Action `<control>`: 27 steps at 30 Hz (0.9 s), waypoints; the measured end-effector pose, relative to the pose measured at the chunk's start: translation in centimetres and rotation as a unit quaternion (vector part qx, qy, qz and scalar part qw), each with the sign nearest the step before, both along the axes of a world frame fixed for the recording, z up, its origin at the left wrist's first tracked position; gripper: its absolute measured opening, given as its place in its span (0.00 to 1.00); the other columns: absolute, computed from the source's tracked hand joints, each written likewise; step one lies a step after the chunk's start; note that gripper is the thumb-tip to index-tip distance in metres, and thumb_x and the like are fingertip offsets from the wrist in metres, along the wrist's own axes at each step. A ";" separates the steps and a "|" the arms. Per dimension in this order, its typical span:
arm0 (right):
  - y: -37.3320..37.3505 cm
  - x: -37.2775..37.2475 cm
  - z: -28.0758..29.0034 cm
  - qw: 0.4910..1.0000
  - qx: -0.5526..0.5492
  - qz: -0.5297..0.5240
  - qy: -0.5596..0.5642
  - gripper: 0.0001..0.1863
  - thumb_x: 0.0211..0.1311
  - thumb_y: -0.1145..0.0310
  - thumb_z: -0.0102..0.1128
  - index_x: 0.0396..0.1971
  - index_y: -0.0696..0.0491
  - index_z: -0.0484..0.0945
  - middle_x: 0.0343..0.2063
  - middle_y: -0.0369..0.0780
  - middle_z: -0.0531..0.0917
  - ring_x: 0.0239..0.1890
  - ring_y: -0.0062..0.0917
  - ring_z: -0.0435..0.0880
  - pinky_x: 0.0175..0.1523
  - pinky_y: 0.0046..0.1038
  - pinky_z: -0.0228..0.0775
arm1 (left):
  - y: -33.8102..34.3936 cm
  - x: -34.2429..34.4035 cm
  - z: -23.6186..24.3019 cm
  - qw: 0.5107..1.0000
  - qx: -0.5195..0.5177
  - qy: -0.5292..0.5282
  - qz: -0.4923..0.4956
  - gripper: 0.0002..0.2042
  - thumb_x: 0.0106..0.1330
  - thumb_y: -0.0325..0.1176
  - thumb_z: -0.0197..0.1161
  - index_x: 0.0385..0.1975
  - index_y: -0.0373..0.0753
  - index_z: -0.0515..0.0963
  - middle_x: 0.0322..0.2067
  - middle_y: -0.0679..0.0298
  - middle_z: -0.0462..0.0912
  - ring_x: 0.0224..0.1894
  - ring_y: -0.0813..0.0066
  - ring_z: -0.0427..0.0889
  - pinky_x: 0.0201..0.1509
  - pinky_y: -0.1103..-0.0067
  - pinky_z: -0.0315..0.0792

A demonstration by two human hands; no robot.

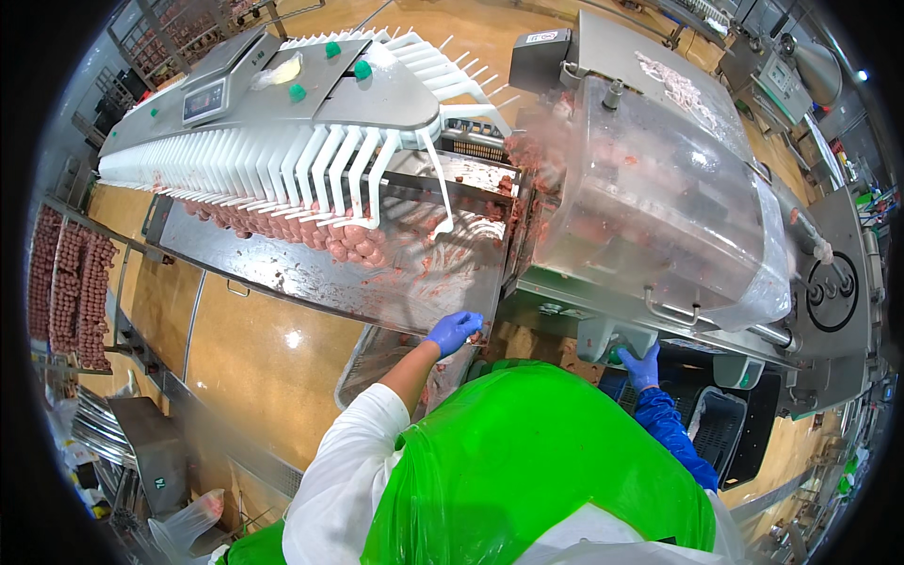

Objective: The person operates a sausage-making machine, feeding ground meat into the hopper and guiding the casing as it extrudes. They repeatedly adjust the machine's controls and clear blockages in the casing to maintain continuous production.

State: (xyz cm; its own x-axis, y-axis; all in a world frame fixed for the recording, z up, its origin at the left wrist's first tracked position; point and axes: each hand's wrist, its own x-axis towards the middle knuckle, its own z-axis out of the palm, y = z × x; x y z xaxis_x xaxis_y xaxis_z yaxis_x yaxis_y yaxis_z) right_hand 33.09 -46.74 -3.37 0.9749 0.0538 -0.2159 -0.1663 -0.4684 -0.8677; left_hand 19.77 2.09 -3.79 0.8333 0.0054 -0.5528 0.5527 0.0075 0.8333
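Observation:
My left hand [454, 334], in a blue glove, is at the near right corner of a long metal tray [282, 268]. Its fingers are curled together, with small reddish bits by the fingertips; what they hold, if anything, is too small to name. My right hand [643, 368], gloved in blue, reaches up to a grey control box [595, 339] on the machine's front. Its thumb and fingers are spread at a green button [615, 355]. Strings of pink sausages [353, 243] hang from white hooks [325, 169] over the tray.
Right of the tray stands a machine with a clear, meat-smeared cover [659, 188]. Dark crates [718, 424] sit below it. Under the tray's near corner is a grey tub [353, 372]. A digital scale [205, 99] tops the hook conveyor. Racks of sausages [80, 292] stand at left.

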 end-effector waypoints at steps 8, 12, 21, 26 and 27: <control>-0.7 0.2 -0.5 0.999 -0.047 0.019 -0.006 0.57 0.48 0.59 0.80 0.69 0.63 0.48 0.60 0.49 0.72 0.61 0.34 0.72 0.65 0.32 0.64 | 0.4 -0.1 -1.0 0.998 0.045 -0.032 -0.013 0.22 0.70 0.47 0.59 0.54 0.37 0.79 0.45 0.65 0.84 0.49 0.75 0.80 0.53 0.76 0.73; -0.4 0.0 0.0 0.998 -0.052 0.024 -0.002 0.58 0.48 0.58 0.80 0.69 0.65 0.47 0.61 0.51 0.70 0.62 0.34 0.70 0.67 0.32 0.63 | 0.4 0.9 -1.2 0.995 -0.001 -0.067 0.073 0.18 0.70 0.43 0.60 0.49 0.34 0.80 0.43 0.63 0.84 0.45 0.74 0.81 0.52 0.76 0.73; 0.4 0.5 1.1 0.999 -0.012 0.032 0.023 0.57 0.47 0.60 0.80 0.70 0.62 0.48 0.60 0.49 0.71 0.61 0.33 0.71 0.66 0.31 0.64 | 1.9 18.9 2.5 0.837 0.236 -0.336 0.361 0.34 0.63 0.41 0.68 0.66 0.35 0.64 0.63 0.49 0.70 0.65 0.56 0.70 0.69 0.70 0.63; 0.0 0.0 2.5 0.986 -0.158 0.049 0.017 0.52 0.49 0.55 0.78 0.67 0.61 0.56 0.60 0.51 0.72 0.61 0.38 0.73 0.65 0.34 0.66 | 3.0 24.6 4.5 0.857 0.239 -0.283 0.357 0.42 0.54 0.45 0.73 0.67 0.35 0.62 0.66 0.44 0.65 0.68 0.51 0.64 0.71 0.67 0.59; 0.7 -0.4 4.4 0.966 -0.253 0.054 0.024 0.48 0.49 0.53 0.77 0.64 0.60 0.60 0.59 0.52 0.74 0.60 0.40 0.75 0.65 0.35 0.66 | 3.3 24.8 4.7 0.876 0.241 -0.288 0.301 0.39 0.52 0.42 0.73 0.64 0.34 0.67 0.64 0.45 0.67 0.68 0.52 0.65 0.71 0.67 0.60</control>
